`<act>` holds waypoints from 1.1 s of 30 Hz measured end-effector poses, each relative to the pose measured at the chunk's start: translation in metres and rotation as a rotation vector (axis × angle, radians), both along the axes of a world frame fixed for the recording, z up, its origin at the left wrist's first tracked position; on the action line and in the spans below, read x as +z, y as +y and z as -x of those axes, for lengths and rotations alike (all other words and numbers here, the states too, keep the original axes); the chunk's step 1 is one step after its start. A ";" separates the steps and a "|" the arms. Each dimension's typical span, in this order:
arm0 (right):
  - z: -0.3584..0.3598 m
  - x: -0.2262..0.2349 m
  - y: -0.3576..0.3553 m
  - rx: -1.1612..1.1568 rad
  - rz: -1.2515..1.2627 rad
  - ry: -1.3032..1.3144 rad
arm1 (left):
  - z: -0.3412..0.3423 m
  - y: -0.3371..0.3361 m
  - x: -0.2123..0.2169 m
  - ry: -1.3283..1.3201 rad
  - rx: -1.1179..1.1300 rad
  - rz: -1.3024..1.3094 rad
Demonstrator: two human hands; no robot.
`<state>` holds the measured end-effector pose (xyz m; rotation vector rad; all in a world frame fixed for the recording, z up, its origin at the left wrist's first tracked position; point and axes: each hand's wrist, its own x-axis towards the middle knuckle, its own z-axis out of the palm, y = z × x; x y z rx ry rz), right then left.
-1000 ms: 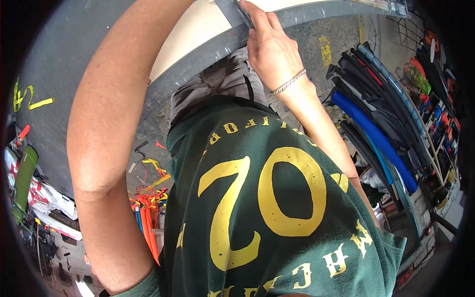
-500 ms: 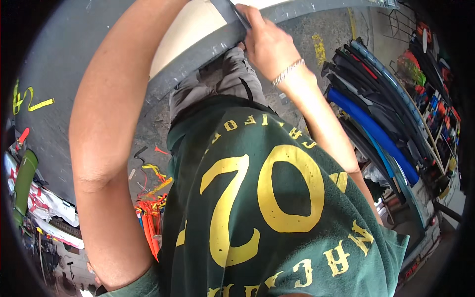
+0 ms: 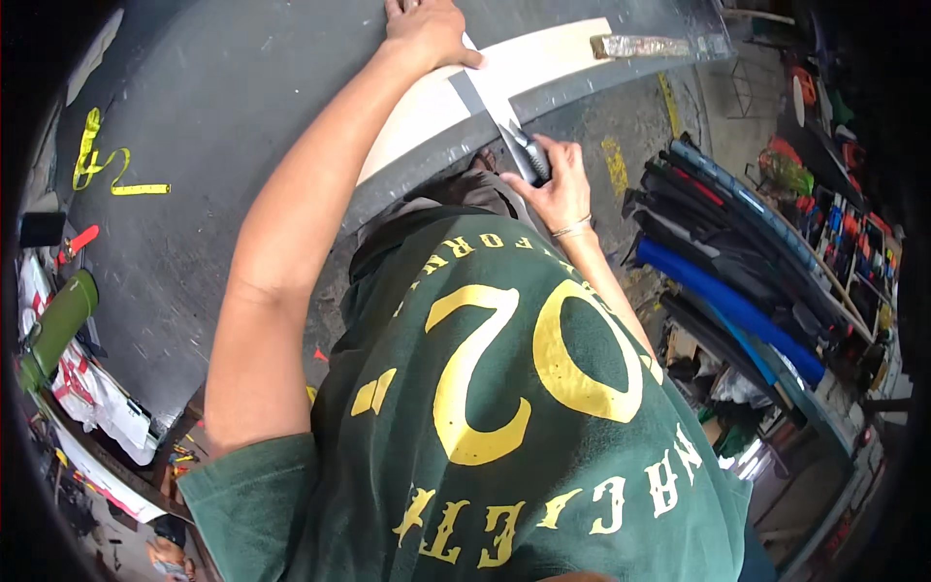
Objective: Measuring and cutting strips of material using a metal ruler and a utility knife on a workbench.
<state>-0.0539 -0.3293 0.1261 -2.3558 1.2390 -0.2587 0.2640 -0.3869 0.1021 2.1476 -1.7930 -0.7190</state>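
Note:
A pale cream sheet (image 3: 543, 60) lies on the grey worktable (image 3: 223, 145) near its front edge. My left hand (image 3: 427, 29) presses flat on a grey straightedge (image 3: 482, 89) that crosses the sheet. Closer to my body, my right hand (image 3: 555, 189) grips the dark handle of a cutting knife (image 3: 529, 153), whose blade end rests against the straightedge at the table's edge. My green printed shirt fills the lower middle of the view.
A crumpled foil-like strip (image 3: 640, 45) lies at the sheet's far end. A yellow measuring tape (image 3: 97, 165), a red-handled tool (image 3: 78, 241) and a green bottle (image 3: 53, 325) sit at the left. Blue and black rolls (image 3: 727, 291) lie on the floor at right.
My right hand has come down from the table's far part to its front edge, now with the knife in view. My left hand has come into sight on the straightedge.

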 end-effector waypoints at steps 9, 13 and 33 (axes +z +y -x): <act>0.003 0.034 -0.110 0.187 0.018 -0.084 | 0.042 0.104 0.066 0.230 0.540 0.384; -0.035 0.043 -0.190 0.561 0.136 -0.213 | 0.082 0.130 0.060 0.242 0.734 0.306; -0.209 -0.001 -0.150 1.368 -0.114 -0.145 | 0.054 0.261 0.011 -0.432 1.198 -0.088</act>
